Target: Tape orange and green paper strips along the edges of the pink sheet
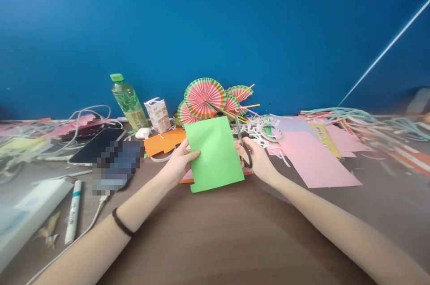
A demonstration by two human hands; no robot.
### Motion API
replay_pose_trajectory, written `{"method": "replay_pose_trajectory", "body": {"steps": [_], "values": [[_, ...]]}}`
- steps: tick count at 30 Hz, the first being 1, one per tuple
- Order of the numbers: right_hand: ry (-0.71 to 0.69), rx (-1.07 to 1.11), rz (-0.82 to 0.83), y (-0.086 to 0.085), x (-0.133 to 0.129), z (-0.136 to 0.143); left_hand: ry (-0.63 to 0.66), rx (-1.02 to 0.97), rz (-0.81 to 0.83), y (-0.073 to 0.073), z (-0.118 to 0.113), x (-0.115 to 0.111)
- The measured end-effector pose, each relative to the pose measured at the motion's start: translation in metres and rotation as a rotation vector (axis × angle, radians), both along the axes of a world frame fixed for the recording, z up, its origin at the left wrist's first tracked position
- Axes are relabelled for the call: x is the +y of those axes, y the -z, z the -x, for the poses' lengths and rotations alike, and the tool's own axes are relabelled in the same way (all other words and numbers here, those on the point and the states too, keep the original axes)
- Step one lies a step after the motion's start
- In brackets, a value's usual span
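Observation:
A sheet of bright green paper (217, 155) is held up over the table, slightly tilted, with a small notch at its lower left corner. My left hand (181, 159) grips its left edge, thumb on the front and fingers hidden behind. At the sheet's right edge, my right hand (257, 157) is closed around the black handles of a pair of scissors (239, 130), whose blades point up. Whether the right fingers also touch the paper I cannot tell. Orange paper (186, 179) shows partly below the green sheet.
Paper fans (204, 97) lean by the blue wall. A green bottle (127, 101), a small carton (158, 115) and phones (97, 145) are at left, near a marker (73, 211). Pink paper (316, 159), a tape roll (271, 132) and paper strips (352, 117) lie at right.

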State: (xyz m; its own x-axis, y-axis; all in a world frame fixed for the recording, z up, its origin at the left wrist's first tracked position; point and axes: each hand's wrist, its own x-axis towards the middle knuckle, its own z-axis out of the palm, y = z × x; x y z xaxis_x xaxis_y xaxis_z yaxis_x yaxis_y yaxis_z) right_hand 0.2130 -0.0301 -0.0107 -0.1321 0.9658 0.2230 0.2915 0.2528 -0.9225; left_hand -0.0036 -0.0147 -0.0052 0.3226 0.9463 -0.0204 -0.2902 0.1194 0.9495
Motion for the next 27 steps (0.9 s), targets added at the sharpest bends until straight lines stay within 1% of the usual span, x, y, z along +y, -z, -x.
{"method": "replay_pose_trajectory", "body": {"steps": [4, 7, 9, 13, 17, 20, 24, 27], "values": [[-0.033, 0.025, 0.066, -0.006, -0.002, 0.000, -0.082, -0.024, -0.031, -0.003, 0.003, 0.003], [-0.074, 0.030, 0.085, -0.012, -0.004, 0.000, -0.157, -0.017, -0.019, -0.006, 0.005, 0.005], [-0.107, 0.032, 0.092, -0.014, -0.004, -0.001, -0.180, -0.016, -0.005, -0.009, 0.005, 0.005], [-0.144, 0.008, 0.116, -0.012, -0.001, -0.002, -0.180, -0.039, 0.010, -0.013, 0.004, 0.004], [-0.116, -0.018, 0.121, -0.010, 0.001, -0.002, -0.180, -0.055, 0.022, -0.013, 0.003, 0.003], [-0.122, -0.019, 0.155, -0.011, 0.000, -0.001, -0.150, -0.079, 0.037, -0.014, 0.004, 0.004], [-0.144, 0.033, 0.220, -0.011, 0.000, -0.001, -0.137, -0.187, 0.134, -0.019, 0.007, 0.006], [-0.165, 0.064, 0.244, -0.011, -0.001, -0.001, -0.142, -0.204, 0.192, -0.021, 0.007, 0.005]]}}
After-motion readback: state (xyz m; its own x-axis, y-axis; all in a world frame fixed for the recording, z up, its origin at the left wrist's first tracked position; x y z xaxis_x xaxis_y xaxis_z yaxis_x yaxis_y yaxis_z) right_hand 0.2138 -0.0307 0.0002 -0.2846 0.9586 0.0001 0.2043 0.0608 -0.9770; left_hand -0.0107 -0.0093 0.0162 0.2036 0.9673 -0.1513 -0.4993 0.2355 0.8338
